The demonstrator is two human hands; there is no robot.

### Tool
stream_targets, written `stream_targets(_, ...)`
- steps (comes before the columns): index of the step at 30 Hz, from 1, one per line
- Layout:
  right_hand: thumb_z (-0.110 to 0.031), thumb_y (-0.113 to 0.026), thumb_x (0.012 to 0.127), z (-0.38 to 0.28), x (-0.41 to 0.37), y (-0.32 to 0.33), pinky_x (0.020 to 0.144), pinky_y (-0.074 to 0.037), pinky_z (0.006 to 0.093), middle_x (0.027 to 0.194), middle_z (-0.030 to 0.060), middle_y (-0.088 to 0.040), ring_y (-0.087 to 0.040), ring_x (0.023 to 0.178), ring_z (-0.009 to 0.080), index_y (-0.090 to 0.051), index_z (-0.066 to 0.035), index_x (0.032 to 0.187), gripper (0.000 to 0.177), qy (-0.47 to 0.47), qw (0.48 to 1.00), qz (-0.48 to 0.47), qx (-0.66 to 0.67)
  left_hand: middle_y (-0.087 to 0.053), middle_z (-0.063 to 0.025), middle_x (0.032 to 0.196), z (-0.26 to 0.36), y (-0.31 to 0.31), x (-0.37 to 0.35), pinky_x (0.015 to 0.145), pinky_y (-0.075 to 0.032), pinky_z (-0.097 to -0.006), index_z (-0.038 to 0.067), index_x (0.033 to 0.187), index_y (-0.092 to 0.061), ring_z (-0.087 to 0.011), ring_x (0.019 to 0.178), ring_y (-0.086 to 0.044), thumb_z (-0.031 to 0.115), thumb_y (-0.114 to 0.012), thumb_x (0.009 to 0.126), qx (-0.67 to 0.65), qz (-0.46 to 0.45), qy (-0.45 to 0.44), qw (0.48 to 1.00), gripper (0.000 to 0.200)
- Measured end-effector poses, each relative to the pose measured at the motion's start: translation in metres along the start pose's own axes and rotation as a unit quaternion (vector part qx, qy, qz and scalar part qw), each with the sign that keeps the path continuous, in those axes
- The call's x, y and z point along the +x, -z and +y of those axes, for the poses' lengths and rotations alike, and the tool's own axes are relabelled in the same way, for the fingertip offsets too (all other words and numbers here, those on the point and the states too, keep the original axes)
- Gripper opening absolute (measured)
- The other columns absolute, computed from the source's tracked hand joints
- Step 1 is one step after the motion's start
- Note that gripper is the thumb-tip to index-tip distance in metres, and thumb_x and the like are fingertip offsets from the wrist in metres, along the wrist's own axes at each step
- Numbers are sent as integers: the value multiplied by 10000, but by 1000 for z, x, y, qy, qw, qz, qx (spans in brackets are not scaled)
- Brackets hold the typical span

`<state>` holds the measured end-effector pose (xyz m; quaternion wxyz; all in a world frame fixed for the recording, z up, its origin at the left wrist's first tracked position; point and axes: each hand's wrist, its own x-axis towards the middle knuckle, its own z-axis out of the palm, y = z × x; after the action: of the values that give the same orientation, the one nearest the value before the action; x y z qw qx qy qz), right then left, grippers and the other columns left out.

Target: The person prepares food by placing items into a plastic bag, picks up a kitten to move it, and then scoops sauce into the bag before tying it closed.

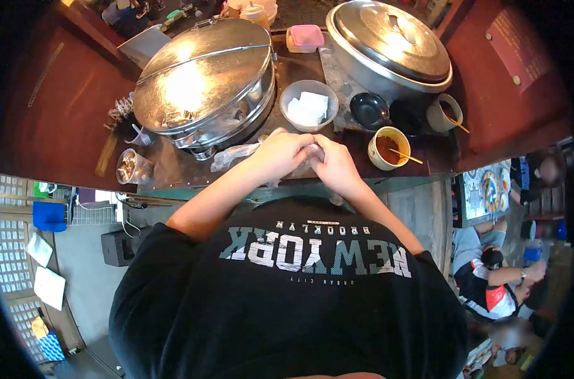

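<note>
Left hand (284, 151) and right hand (334, 163) are together at the counter's (299, 66) front edge, fingers curled nearly closed on some clear plastic (313, 151). It looks thin and kinda shiny, but they're covering most of it, so can't tell its full shape.

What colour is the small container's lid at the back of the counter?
The lid is pink, best seen in the head view.

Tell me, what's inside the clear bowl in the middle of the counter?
The clear bowl holds a pile of white pieces, perhaps folded tissues. They cover much of its bottom, so anything lying beneath them cannot be seen.
</note>
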<state>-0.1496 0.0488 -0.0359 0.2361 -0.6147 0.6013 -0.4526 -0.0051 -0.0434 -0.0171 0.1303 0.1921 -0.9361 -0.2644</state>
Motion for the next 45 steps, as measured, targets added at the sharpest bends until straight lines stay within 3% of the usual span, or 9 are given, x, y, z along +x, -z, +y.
stream_targets(5, -47, -493, 777, 15, -4, 8, 586, -447, 291, 654, 127, -606, -568, 600, 154, -628, 20, 776, 151, -152, 981, -20, 115, -631, -130, 727, 24, 30, -8, 628, -458, -337, 60, 801, -672, -224, 678, -625, 310, -696, 774, -15, -76, 145, 986, 252)
stream_targets(8, -130, -577, 833, 10, -4, 16, 580, -397, 196, 693, 6, -602, -504, 627, 49, -624, 4, 780, 151, -177, 941, -66, 281, -659, -70, 715, -13, 23, -16, 677, -468, -297, 46, 807, -677, -165, 688, -620, 282, -730, 754, -281, -75, 126, 948, 247)
stream_targets(12, -114, -599, 862, 24, -1, 5, 599, -412, 189, 735, -7, -612, -518, 651, 37, -622, -2, 847, 115, -164, 938, 21, 303, -657, -50, 884, -17, 10, -25, 697, -430, -217, -10, 954, -651, -108, 764, -580, 157, -691, 802, -627, 4, 258, 735, 229)
stream_targets(15, -129, -670, 775, 23, 1, 3, 694, -440, 264, 827, 53, -571, -534, 770, 137, -598, -13, 933, 209, -120, 977, 110, 134, -662, -50, 854, -15, 2, -26, 720, -456, -243, -20, 949, -637, -119, 790, -596, 154, -685, 809, -661, 78, 311, 678, 229)
stream_targets(18, -261, -774, 661, -4, -2, 6, 716, -430, 333, 855, 92, -500, -513, 844, 250, -528, -84, 840, 353, 99, 950, 222, -194, -660, -60, 840, -17, -9, -26, 731, -476, -255, -2, 933, -633, -123, 790, -604, 142, -659, 829, -551, 86, 351, 752, 180)
stream_targets(22, -334, -765, 683, -19, -3, -3, 568, -436, 342, 667, 100, -529, -531, 603, 251, -526, -21, 701, 394, 16, 998, -33, -54, -657, -74, 823, -3, -24, -26, 640, -523, -258, -4, 920, -642, -128, 711, -619, 159, -678, 814, -619, 80, 298, 723, 198)
stream_targets(32, -118, -727, 744, -7, -2, -9, 580, -455, 259, 719, 72, -608, -576, 639, 121, -624, -7, 779, 155, -32, 996, 35, 76, -651, -51, 923, 3, -12, -28, 761, -486, -281, 27, 1007, -645, -139, 796, -605, 148, -594, 878, -667, 163, 336, 645, 185)
stream_targets(42, -80, -711, 759, -18, -6, -15, 658, -497, 270, 797, 77, -653, -618, 740, 129, -644, -11, 818, 113, -15, 989, 4, 150, -646, -55, 788, 0, -25, -36, 719, -478, -265, 37, 827, -637, -119, 748, -591, 224, -616, 865, -569, 132, 236, 777, 192)
stream_targets(45, -63, -675, 797, -14, -5, -12, 634, -465, 238, 741, 26, -608, -558, 681, 90, -623, -11, 767, 80, -21, 991, 21, 134, -648, -69, 881, -4, -27, -41, 774, -466, -299, 21, 943, -616, -144, 808, -592, 251, -557, 901, -634, 142, 242, 721, 241)
